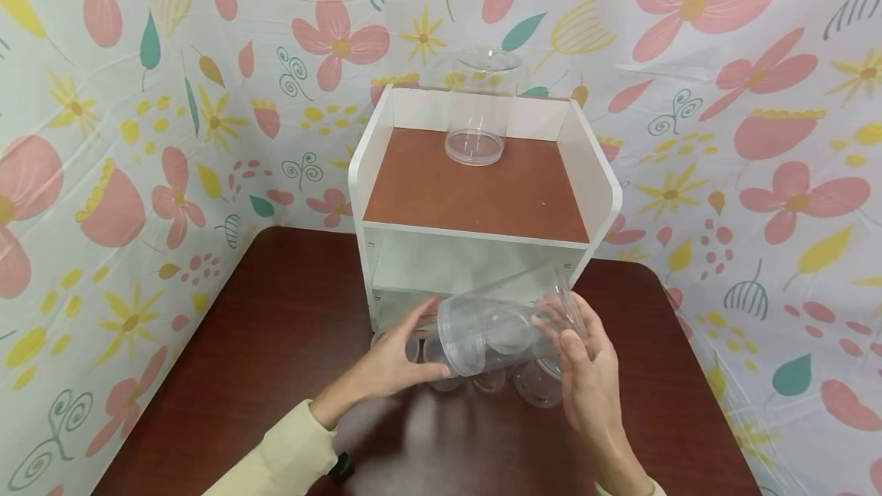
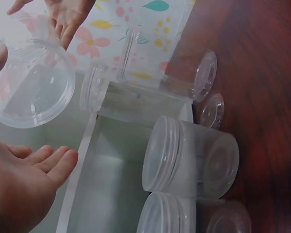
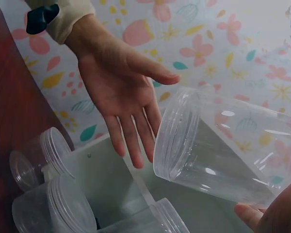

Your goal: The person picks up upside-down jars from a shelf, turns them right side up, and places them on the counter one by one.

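A large clear plastic jar [image 1: 513, 320] is tilted on its side in the air, in front of the white shelf unit. My right hand [image 1: 591, 377] holds it at its right end, with the fingers around the far side. Near the lidded end, my left hand [image 1: 389, 364] has thumb and fingers spread apart. In the right wrist view a gap shows between the left hand [image 3: 119, 92] and the jar [image 3: 228, 145]. The jar's round lid [image 2: 36, 87] faces the left palm in the left wrist view.
Several smaller clear jars [image 2: 191, 158] with lids stand on the dark wooden table [image 1: 296, 305] before the white shelf unit [image 1: 598, 167]. On its brown top board [image 1: 413, 182] stands another tall clear jar [image 1: 477, 117]. A floral cloth [image 1: 227, 90] hangs behind and at both sides.
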### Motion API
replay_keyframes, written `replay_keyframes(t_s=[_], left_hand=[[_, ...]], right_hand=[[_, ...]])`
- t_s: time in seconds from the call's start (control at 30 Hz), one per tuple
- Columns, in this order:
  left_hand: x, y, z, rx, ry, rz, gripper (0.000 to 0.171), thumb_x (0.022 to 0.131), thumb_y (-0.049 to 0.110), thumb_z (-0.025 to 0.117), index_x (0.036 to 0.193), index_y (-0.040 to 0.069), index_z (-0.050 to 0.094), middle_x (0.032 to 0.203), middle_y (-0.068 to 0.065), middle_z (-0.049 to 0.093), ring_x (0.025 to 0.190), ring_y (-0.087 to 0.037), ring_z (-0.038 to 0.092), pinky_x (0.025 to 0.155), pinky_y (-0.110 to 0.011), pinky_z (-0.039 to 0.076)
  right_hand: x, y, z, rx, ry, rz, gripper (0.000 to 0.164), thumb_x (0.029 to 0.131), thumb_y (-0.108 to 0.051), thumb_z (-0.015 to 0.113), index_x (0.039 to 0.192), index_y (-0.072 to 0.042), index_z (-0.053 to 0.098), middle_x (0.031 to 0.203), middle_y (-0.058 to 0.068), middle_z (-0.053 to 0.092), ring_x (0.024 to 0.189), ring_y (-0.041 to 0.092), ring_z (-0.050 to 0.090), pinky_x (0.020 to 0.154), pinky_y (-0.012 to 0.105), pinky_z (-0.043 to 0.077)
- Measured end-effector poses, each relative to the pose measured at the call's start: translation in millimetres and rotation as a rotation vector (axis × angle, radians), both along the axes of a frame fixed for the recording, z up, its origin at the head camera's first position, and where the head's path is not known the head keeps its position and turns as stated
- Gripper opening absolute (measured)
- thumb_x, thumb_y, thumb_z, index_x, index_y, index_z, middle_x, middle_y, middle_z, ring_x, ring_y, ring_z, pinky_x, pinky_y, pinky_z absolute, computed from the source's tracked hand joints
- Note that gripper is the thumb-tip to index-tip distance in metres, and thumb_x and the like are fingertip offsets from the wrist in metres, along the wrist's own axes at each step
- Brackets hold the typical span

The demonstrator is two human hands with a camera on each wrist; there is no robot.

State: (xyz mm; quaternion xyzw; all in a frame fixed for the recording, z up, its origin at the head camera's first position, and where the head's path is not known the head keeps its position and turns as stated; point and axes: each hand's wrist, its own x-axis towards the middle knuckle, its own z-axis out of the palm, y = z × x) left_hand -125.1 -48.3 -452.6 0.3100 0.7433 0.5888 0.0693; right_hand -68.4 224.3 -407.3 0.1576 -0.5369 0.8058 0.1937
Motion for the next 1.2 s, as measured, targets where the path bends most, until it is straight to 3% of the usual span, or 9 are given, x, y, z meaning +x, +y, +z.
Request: replay_keyframes(t_s=[0.17, 0.23, 0.4, 0.5, 0.7, 0.87, 1.2], left_hand=[[1.7, 5, -3.0, -0.023, -0.092, -0.007, 0.11, 0.081, 0.022, 0.089, 0.165, 0.008, 0.019, 0.159, -0.014, 0.04, 0.139, -0.037, 0.048, 0.113, -0.057, 0.038], [2.8, 8, -2.8, -0.036, -0.093, 0.001, 0.113, 0.079, 0.022, 0.09, 0.165, 0.01, 0.018, 0.161, -0.013, 0.038, 0.14, -0.036, 0.047, 0.113, -0.057, 0.037], [3.7, 13, -3.6, -0.055, -0.056, 0.011, 0.115, 0.077, 0.025, 0.091, 0.166, 0.013, 0.019, 0.163, -0.006, 0.036, 0.143, -0.027, 0.042, 0.114, -0.057, 0.034], [4.2, 14, -3.4, -0.049, -0.05, 0.012, 0.113, 0.078, 0.029, 0.09, 0.166, 0.017, 0.02, 0.162, -0.002, 0.037, 0.143, -0.022, 0.04, 0.115, -0.053, 0.032], [3.6, 16, -4.4, 0.081, -0.127, -0.06, 0.108, 0.083, 0.016, 0.087, 0.165, 0.011, 0.017, 0.161, -0.009, 0.039, 0.141, -0.026, 0.044, 0.113, -0.044, 0.038], [3.8, 15, -5.1, 0.175, -0.156, -0.091, 0.103, 0.084, 0.011, 0.084, 0.163, 0.009, 0.019, 0.157, -0.016, 0.041, 0.137, -0.03, 0.048, 0.108, -0.033, 0.043], [2.1, 9, -4.9, 0.359, -0.168, -0.141, 0.092, 0.086, 0.004, 0.078, 0.159, 0.006, 0.023, 0.157, -0.024, 0.037, 0.141, -0.045, 0.041, 0.107, -0.039, 0.047]], right_hand=[[-0.3, -2, -4.5, 0.027, -0.033, -0.009, 0.052, 0.105, -0.006, 0.053, 0.149, 0.014, 0.034, 0.141, 0.026, 0.054, 0.131, 0.037, 0.053, 0.11, 0.043, 0.045], [0.1, -4, -5.3, 0.031, -0.05, -0.011, 0.055, 0.105, -0.007, 0.054, 0.15, 0.016, 0.03, 0.141, 0.023, 0.055, 0.131, 0.037, 0.052, 0.11, 0.043, 0.045], [2.7, -8, -4.5, 0.039, -0.081, -0.014, 0.057, 0.105, -0.005, 0.053, 0.151, 0.017, 0.027, 0.146, 0.035, 0.046, 0.133, 0.04, 0.05, 0.111, 0.044, 0.044], [4.5, -10, -2.7, 0.044, -0.095, -0.012, 0.057, 0.104, -0.003, 0.052, 0.151, 0.016, 0.028, 0.147, 0.035, 0.045, 0.135, 0.041, 0.049, 0.111, 0.044, 0.043], [5.9, -9, -1.0, 0.056, -0.077, 0.019, 0.057, 0.105, -0.007, 0.054, 0.151, 0.016, 0.027, 0.144, 0.023, 0.054, 0.133, 0.036, 0.054, 0.11, 0.042, 0.044], [6.8, -8, 1.1, 0.074, -0.072, 0.049, 0.056, 0.105, -0.005, 0.056, 0.152, 0.012, 0.031, 0.144, 0.023, 0.054, 0.129, 0.03, 0.06, 0.109, 0.038, 0.046], [7.8, -2, 11.5, 0.225, -0.202, -0.024, 0.061, 0.098, 0.005, 0.058, 0.154, 0.011, 0.033, 0.142, -0.001, 0.06, 0.118, 0.018, 0.067, 0.101, 0.022, 0.049]])
